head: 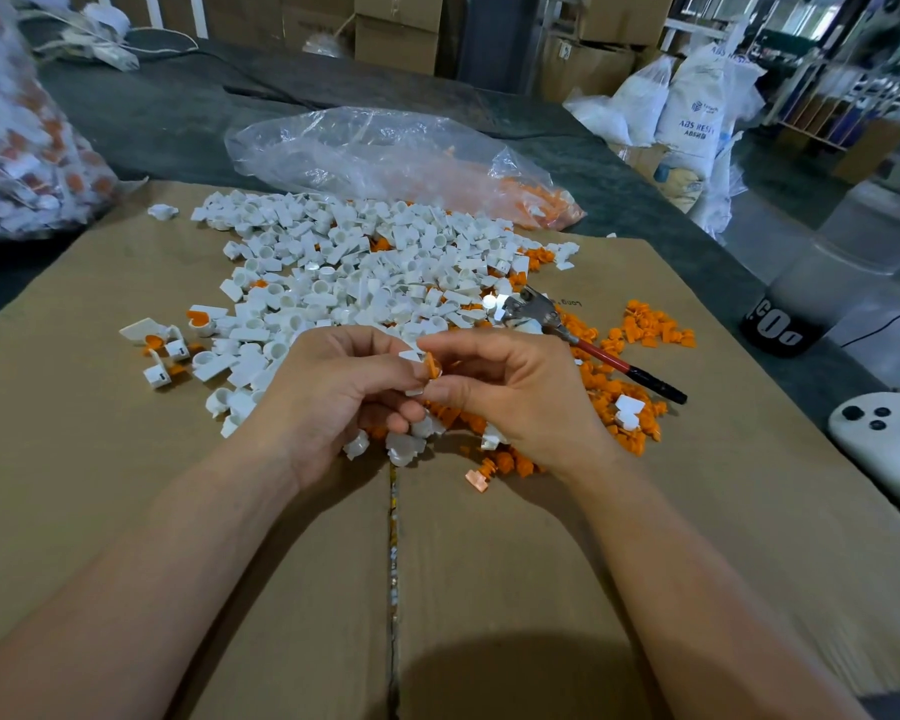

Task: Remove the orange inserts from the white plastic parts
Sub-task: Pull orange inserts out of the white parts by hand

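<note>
Nearest the camera, both forearms ran up from the bottom edge over a cardboard sheet [230, 563], which I'd guess was there to give a flat surface and keep the bits together.

Mid-frame, the left hand [333, 397] had its fingers curled round a small white part [414, 391]. The right hand [515, 397] pinched the orange insert [432, 365] between thumb and forefinger, right where the two hands met. To me it looked like one hand bracing and the other pulling. The fingers covered most of the part though, so I couldn't tell how far the insert was seated.

Right of centre sat the loose orange inserts [624, 402], probably piled there so the right hand could just drop them. Pliers [583, 340] with a red and black handle lay on that pile just beyond the right hand, with nobody touching them.

The big heap of white parts [344, 262] filled the centre, and a few pieces at its left edge showed orange. Behind it was a clear bag [385, 153] with orange pieces at its right end.

In the upper left, a second bag [17, 148] of white and orange bits was blurred and cut off. At the right edge a white gadget [884, 439] was cropped, no idea what it was. The sacks [697, 111] in the upper right were too soft to make out fully.
</note>
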